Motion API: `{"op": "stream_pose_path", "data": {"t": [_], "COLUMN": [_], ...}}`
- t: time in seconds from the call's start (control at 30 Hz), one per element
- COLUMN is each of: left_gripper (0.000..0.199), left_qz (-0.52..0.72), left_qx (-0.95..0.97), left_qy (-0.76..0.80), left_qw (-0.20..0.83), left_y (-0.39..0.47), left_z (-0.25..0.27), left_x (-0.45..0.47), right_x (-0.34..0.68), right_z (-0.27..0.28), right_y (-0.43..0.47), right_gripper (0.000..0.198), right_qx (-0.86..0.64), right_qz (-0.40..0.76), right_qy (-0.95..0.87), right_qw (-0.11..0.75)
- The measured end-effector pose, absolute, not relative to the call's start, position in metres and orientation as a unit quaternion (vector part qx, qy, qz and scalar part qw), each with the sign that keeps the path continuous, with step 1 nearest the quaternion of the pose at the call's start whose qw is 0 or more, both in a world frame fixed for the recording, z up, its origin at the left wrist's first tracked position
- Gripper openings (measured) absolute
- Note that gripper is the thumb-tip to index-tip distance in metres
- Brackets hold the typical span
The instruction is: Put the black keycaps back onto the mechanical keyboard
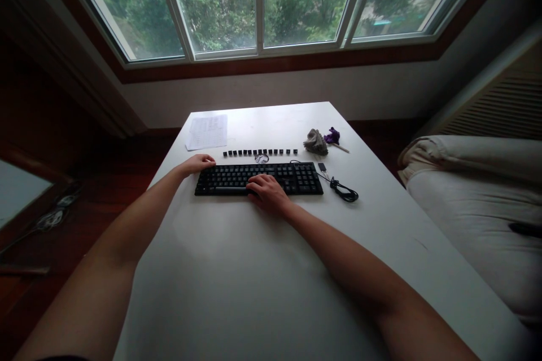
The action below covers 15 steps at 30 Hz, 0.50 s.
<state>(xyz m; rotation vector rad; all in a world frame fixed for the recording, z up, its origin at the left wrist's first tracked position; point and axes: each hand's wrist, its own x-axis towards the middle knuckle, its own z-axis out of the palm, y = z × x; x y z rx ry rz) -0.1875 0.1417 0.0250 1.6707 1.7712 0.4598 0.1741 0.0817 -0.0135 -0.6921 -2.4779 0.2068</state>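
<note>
A black keyboard (237, 176) lies flat on a white table (220, 282), its long side towards me. At its far left corner is my left hand (198, 164), fingers closed together on the edge. My right hand (267, 193) rests over the middle of the keyboard's near side, fingers stretched out across the keys and covering some of them. Just beyond the keyboard stands a row of several loose black keycaps (258, 152). A small shiny ring-like item (261, 158) lies between that row and the keyboard; I cannot make out its kind.
Right of the keyboard lie a coiled black cable (344, 190) and a small dark block (322, 167). Behind them are a grey cloth (315, 142) and a purple cloth-headed stick (332, 136). Paper sheets (207, 131) lie back left. A light-covered sofa (466, 197) stands to the right.
</note>
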Motion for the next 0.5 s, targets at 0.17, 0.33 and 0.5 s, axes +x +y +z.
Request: {"op": "stream_pose_path", "data": {"t": [0.17,0.33,0.5], "left_gripper": [0.055,0.055,0.058], "left_qz": [0.181,0.206,0.335], "left_qx": [0.626,0.611,0.56], "left_qy": [0.662,0.666,0.681], "left_qw": [0.371,0.374,0.333], "left_y": [0.142,0.138,0.126], "left_z": [0.026,0.021,0.008], "left_x": [-0.191,-0.189,-0.183], "right_x": [0.172,0.172,0.17], "right_z": [-0.012,-0.012,-0.011], "right_y": [0.081,0.081,0.079], "right_gripper": [0.023,0.023,0.022], "right_qx": [-0.26,-0.262,-0.26], "right_qz": [0.086,0.084,0.077], "right_qy": [-0.921,-0.92,-0.921], "right_qw": [0.276,0.278,0.279]}}
